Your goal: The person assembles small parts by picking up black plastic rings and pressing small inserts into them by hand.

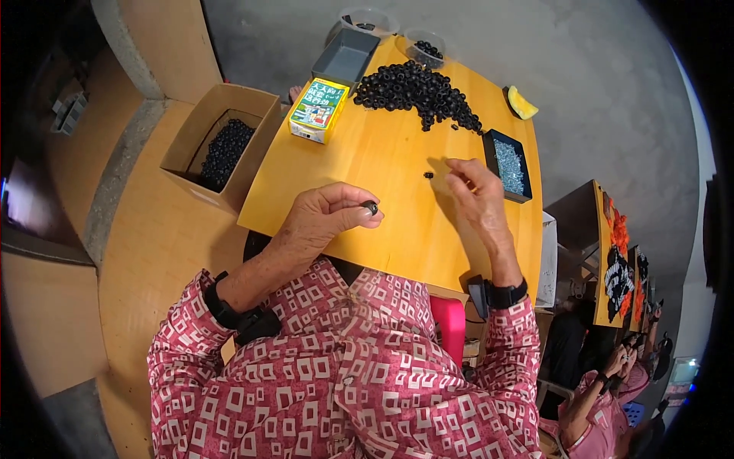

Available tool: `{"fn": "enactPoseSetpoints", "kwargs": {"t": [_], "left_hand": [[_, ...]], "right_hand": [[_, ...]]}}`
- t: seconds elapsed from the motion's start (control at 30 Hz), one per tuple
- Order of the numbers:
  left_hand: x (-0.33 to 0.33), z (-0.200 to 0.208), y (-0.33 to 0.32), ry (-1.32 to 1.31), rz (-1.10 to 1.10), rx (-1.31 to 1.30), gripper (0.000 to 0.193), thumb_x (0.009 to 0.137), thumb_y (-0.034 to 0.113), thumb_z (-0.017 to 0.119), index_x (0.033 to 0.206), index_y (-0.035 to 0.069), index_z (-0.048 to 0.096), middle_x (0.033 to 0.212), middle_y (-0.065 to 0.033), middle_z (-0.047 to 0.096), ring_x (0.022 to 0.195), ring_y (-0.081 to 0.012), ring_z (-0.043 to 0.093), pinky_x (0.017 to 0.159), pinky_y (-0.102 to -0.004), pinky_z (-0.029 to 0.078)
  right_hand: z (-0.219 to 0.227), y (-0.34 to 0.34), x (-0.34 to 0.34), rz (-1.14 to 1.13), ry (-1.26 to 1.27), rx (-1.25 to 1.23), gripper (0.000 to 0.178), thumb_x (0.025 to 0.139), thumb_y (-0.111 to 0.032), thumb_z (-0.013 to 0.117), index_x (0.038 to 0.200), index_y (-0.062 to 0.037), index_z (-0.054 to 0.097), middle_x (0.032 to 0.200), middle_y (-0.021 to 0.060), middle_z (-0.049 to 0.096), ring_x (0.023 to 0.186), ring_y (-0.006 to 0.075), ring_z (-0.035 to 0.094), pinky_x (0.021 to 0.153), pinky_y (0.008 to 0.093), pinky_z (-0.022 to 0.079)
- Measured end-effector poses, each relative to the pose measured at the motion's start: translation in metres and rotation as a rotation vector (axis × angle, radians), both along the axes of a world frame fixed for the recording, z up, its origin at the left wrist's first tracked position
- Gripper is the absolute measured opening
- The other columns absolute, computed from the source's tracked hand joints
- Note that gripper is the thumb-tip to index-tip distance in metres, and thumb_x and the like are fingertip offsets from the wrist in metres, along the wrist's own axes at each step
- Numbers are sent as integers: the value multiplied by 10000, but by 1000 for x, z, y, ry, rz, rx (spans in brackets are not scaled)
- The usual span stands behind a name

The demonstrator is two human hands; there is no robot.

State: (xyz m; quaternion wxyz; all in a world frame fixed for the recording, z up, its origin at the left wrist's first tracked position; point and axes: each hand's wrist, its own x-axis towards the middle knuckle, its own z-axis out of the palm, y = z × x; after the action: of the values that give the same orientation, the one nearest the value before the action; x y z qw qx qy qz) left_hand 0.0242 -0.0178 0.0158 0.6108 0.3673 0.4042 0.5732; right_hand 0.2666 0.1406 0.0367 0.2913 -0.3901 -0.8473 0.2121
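My left hand (pixel 317 218) pinches a small black round piece with a hole (pixel 371 207) between thumb and forefinger, over the near part of the yellow wooden table (pixel 367 161). My right hand (pixel 480 195) is above the table's right side, fingers curled and thumb near the forefinger; anything between their tips is too small to make out. Just left of it lies a single small black piece (pixel 428 175). Right beside that hand stands a black tray (pixel 527 190) full of tiny clear, bluish bits (pixel 508 166). A big pile of black ring-like pieces (pixel 413 90) covers the table's far part.
A yellow-green box (pixel 317 111) and a grey bin (pixel 345 57) stand at the far left. Clear tubs (pixel 426 47) sit behind the pile. On the left, a cardboard box (pixel 222 145) holds more black pieces. A yellow wedge (pixel 522 102) lies far right. Another person (pixel 600 405) sits lower right.
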Motion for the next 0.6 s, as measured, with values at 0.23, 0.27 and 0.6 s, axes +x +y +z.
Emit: {"fn": "enactPoseSetpoints", "kwargs": {"t": [0.23,0.27,0.6], "left_hand": [[-3,0,2,-19,13,-19,152,921,47,658,1062,-7,647,1017,-89,685,975,-171,678,923,-292,535],[-2,1,2,-18,12,-19,152,921,47,658,1062,-7,647,1017,-89,685,975,-171,678,923,-292,535],[4,-9,2,-100,138,22,217,933,70,652,1135,2,612,1017,-50,676,965,-122,647,905,-245,505]], "right_hand": [[-28,22,-12,124,-183,192,215,830,-78,709,1040,-35,692,905,132,629,828,301,648,726,371,529],[-29,20,-11,123,-183,192,215,830,-78,709,1040,-35,692,905,132,629,828,301,648,726,371,529],[19,-79,-62,388,4,425,169,773,-60,757,905,-18,661,823,113,622,736,281,633,672,365,521]]}}
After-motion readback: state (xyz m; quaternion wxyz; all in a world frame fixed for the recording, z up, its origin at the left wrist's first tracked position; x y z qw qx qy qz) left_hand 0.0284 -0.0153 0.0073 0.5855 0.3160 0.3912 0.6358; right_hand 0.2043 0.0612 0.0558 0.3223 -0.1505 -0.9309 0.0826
